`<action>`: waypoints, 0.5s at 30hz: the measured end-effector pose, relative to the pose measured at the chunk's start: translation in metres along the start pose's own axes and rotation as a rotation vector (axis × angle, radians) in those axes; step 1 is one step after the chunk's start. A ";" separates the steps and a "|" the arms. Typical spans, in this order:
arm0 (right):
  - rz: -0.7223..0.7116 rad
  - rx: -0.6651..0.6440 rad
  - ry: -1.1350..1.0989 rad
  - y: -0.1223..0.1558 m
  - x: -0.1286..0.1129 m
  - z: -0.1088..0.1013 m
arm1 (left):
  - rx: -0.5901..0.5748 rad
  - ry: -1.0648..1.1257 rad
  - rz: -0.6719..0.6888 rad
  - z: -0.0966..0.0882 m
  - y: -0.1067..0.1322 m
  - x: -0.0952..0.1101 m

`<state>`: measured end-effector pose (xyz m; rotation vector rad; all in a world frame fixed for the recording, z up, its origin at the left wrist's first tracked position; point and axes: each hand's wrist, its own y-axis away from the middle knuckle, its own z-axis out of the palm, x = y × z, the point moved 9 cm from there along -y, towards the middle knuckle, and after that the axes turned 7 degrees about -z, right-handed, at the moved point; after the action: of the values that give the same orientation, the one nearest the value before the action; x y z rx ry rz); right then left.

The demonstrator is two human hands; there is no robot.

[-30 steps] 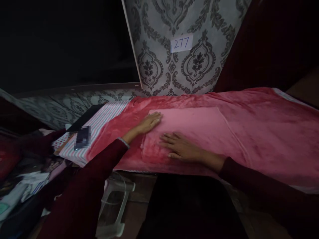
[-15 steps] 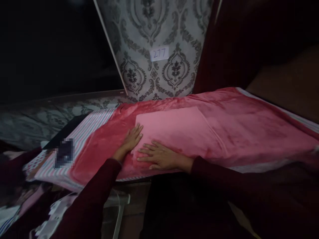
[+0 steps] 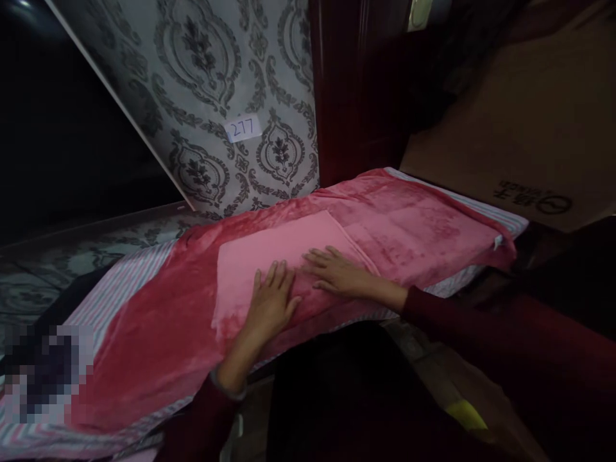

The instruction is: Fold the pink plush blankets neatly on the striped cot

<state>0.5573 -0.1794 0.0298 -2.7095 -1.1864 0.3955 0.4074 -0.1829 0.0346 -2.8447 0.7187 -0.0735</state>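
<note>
Left hand [image 3: 272, 300], right hand [image 3: 339, 274] — spread flat on pink fabric [image 3: 274, 242].

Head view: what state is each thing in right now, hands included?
Left hand: open, palm down on the pink cloth.
Right hand: open, palm down on the pink cloth.
Light pink cloth: lying flat; joined to the blanket or separate, cannot tell.
Red-pink blanket: spread out, rumpled along the back.
Striped cloth: partly covered by the blanket.
277 label: on the wall.
Screen: dark.
</note>
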 end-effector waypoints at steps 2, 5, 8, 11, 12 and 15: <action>0.090 0.008 0.048 0.016 0.024 0.005 | -0.038 -0.007 -0.072 0.008 -0.008 0.013; 0.158 0.047 0.110 0.031 0.041 0.013 | -0.062 -0.014 -0.181 0.018 -0.015 0.012; 0.173 0.073 0.120 0.035 0.044 0.019 | -0.094 -0.019 -0.194 0.023 -0.016 0.009; 0.213 0.082 0.101 0.036 0.049 0.019 | -0.121 -0.025 -0.194 0.022 -0.013 0.006; 0.236 0.087 0.096 0.037 0.054 0.018 | -0.124 -0.030 -0.196 0.021 -0.012 0.004; 0.332 0.096 0.067 0.047 0.075 0.017 | -0.124 -0.045 -0.248 0.018 -0.008 -0.012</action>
<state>0.6341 -0.1549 -0.0115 -2.8096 -0.6810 0.3871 0.4019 -0.1673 0.0189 -3.0292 0.3697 -0.0021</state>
